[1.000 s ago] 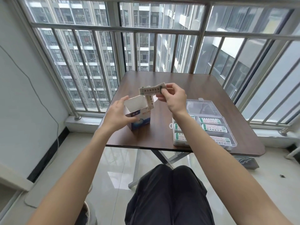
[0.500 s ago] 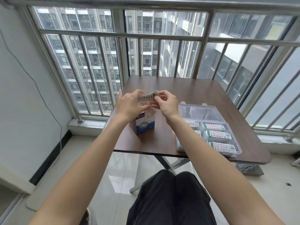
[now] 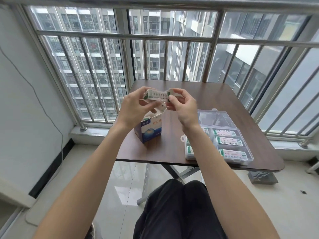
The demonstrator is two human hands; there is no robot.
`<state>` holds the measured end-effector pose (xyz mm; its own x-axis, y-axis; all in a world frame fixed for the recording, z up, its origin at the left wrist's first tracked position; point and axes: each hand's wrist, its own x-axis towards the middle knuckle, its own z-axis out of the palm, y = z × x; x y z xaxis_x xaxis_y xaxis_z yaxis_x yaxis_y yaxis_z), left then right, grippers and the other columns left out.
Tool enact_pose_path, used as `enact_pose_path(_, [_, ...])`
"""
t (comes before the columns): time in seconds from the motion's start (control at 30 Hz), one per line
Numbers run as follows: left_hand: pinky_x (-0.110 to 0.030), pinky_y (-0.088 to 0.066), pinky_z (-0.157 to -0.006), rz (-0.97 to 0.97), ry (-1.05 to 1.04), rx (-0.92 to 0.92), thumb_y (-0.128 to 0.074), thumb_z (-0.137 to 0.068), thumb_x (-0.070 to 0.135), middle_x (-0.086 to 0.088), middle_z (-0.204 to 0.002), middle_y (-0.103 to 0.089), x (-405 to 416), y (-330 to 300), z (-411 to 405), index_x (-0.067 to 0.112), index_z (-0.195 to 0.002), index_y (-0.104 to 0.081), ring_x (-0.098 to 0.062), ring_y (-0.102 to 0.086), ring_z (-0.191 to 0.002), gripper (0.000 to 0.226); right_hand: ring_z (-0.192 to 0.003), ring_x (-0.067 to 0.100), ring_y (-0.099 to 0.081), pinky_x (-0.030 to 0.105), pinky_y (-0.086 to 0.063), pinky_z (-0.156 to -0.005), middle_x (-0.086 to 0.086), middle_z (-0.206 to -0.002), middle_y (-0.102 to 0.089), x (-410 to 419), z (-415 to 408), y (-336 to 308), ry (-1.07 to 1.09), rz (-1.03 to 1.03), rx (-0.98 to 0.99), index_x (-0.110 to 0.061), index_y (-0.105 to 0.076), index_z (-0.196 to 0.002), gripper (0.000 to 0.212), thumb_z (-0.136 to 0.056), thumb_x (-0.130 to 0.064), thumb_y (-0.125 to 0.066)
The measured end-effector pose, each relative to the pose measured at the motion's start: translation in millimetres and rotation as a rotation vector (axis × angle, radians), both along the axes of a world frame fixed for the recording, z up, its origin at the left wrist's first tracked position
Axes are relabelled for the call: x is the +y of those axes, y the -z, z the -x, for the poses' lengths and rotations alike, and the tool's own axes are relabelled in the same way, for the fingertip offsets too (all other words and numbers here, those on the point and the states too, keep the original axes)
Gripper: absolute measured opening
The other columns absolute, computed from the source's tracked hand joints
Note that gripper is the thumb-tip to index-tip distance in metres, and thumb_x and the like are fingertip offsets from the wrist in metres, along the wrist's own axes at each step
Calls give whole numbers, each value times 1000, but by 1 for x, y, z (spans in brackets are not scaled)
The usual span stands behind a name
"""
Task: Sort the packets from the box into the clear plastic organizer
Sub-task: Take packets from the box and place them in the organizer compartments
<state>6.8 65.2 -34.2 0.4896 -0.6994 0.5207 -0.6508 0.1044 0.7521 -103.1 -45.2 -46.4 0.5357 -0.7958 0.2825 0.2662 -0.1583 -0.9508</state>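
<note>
A strip of packets (image 3: 157,96) is held up above the open box (image 3: 149,130), pinched at its left end by the fingers of the left hand (image 3: 136,107) and at its right end by the fingers of the right hand (image 3: 183,107); the box is stood on the brown bench (image 3: 224,100), near its left edge; the clear plastic organizer (image 3: 245,153) is set to the right, lid open, with packets laid in its compartments.

Box (image 3: 151,130) left of organizer (image 3: 224,135)
</note>
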Motion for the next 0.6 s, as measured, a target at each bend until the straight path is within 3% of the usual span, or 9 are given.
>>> enact_pose_path(0.13, [-32, -58, -63, 20, 84, 150, -72, -75, 29, -3, -90, -72, -7, 9, 23, 12, -98, -61, -17, -71, -67, 31, -79, 15, -67, 24, -55, -66, 18, -95, -67, 3, 33, 5, -17, -7, 15, -16, -59, -118, 27, -93, -5, -55])
enact_pose_path(0.33, [-23, -56, -64, -96, 199, 368, -70, -81, 9, -1, -82, -70, -24, 38, 62, 15, -92, -63, -10, -66, -59, 13, -75, 15, -68, 29, -58, -61, 16, -94, -64, -3, 89, 21, -9, 57, 150, -22, -55, -119, 35, -90, -2, -58])
enact_pose_path(0.43, [-21, -54, -61, -143, 235, 417, -69, -82, 11, 0, -79, -70, -32, 50, 77, 17, -89, -64, -8, -65, -58, 10, -79, 23, -68, 28, -57, -58, 16, -98, -65, -11, 109, 29, -43, 118, 261, -15, -59, -112, 26, -88, -4, -61])
enact_pose_path(0.6, [-22, -56, -66, -224, 273, 463, -65, -85, 17, -2, -86, -71, -42, 66, 100, 15, -95, -65, -13, -67, -72, 10, -79, 21, -68, 24, -55, -56, 13, -97, -65, -22, 132, 46, -47, 79, 360, -2, -58, -103, 17, -88, -9, -63])
